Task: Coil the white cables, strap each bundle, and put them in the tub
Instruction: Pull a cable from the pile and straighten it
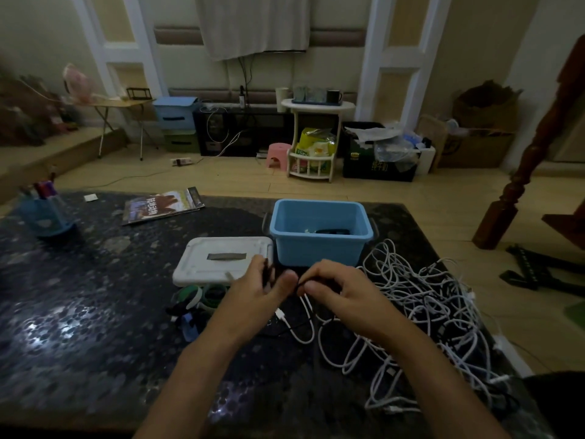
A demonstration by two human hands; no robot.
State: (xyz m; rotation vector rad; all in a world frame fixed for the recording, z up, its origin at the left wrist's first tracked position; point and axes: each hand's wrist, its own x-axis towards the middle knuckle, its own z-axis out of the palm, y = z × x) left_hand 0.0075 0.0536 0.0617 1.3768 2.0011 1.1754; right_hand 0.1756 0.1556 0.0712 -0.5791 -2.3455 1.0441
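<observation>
The step in hand looks like strapping, or getting a strap ready, rather than coiling; the left hand (253,288) holds a thin black strap (268,274) upright between thumb and forefingers, and the right hand (335,291) has its fingers curled down, pinching something dark at their tips just beside the left thumb; it is probably the same strap's other end, though the dim light leaves that unsure.

A white cable (302,324) runs down from under the right fingers and loops on the counter (79,312) toward the wrists, with a white plug lying just below the left thumb; it is not yet a tidy coil. The heap of loose white cables (424,315) sprawls to the right of the right fingers, untouched. The blue tub (319,245) stands open just beyond both hands, something dark and a pale bit already in its bottom; its white lid (218,259) lies beyond the left fingers, touching the tub's left side or nearly so.

Next, I judge, the loose cable must be gathered into even loops small enough for the strap to close around; then the strap wrapped snug at the middle, and the bundle lifted forward over the tub's near wall.
</observation>
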